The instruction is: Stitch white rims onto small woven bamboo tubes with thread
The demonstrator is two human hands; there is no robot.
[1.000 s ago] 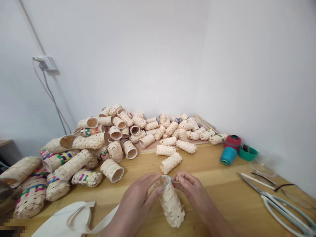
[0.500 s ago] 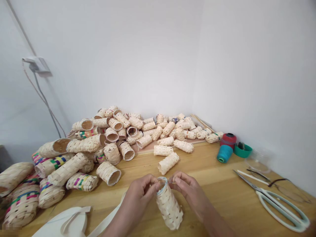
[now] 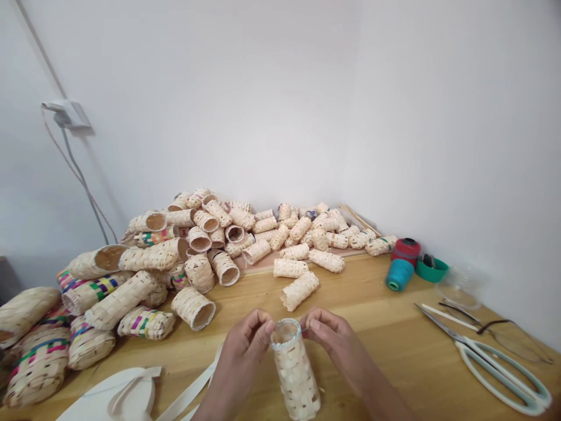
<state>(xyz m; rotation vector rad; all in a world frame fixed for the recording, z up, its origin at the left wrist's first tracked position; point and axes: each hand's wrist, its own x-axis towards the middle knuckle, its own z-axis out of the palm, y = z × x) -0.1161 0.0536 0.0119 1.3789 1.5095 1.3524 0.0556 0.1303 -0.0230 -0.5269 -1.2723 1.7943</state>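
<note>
Both my hands hold a pale woven bamboo tube [image 3: 294, 374] upright over the wooden table [image 3: 363, 356], its lower end near the bottom of the view. My left hand [image 3: 248, 351] pinches the tube's bound rim [image 3: 284, 333] from the left. From the right, my right hand [image 3: 331, 339] pinches the same rim, and a thin strand may run between its fingers. The fingers hide part of the rim. Just beyond my hands lies a loose woven tube [image 3: 300, 290].
A large heap of woven tubes [image 3: 197, 245], some with coloured bands, covers the table's left and back. On the right stand a teal spool [image 3: 399, 275], a red spool [image 3: 405, 251] and a green bowl [image 3: 432, 269]. Large white-handled scissors [image 3: 495, 365] and eyeglasses [image 3: 512, 342] lie nearby.
The tube has swung from leaning toward the lower right to nearly upright. Both hands stay on its rim, and the view has shifted slightly.
</note>
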